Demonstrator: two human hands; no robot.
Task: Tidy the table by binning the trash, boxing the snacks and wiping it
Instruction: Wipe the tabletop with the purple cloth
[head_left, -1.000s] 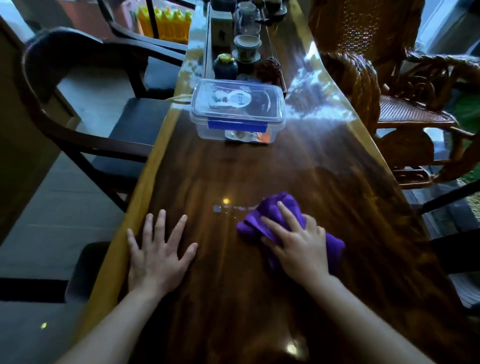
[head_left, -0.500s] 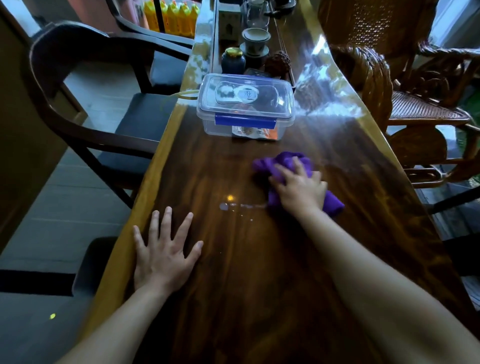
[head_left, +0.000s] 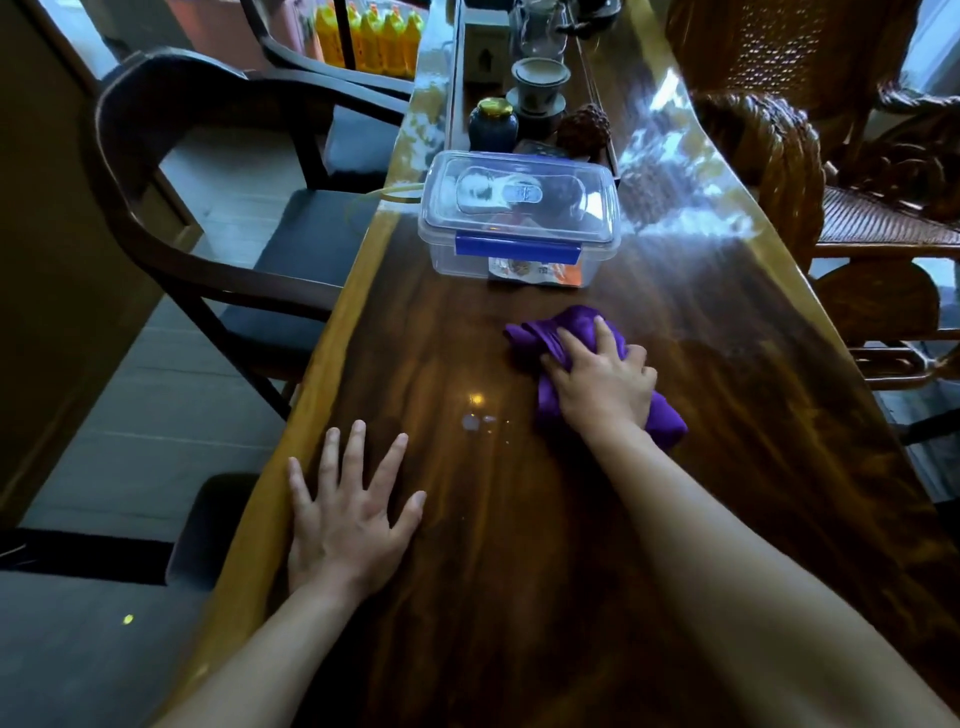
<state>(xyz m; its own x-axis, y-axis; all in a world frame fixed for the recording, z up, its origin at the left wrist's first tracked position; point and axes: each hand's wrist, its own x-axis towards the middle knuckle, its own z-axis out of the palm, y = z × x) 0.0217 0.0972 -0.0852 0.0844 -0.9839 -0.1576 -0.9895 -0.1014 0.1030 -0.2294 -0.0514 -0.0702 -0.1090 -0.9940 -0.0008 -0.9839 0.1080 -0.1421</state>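
Cloth (head_left: 545, 340): purple, bunched, on the dark wooden table (head_left: 519, 597), near the lidded clear box (head_left: 519, 223) but apart from it. My right hand (head_left: 602, 387) presses it down, fingers curled over the folds. My left hand (head_left: 348, 514) lies flat, fingers spread. Count: one cloth, one box.

- No text, brand or number is legible.
- Box (head_left: 521, 208): a moulded oval emblem sits at the lid centre. Its marking is too blurred to read.
- Packet (head_left: 530, 270): it lies inside the box, and its print shows through the front wall below the blue latch. The characters are too small to read.
- Bottles (head_left: 366, 36): they are yellow and stand at the far left. Any label print cannot be made out.
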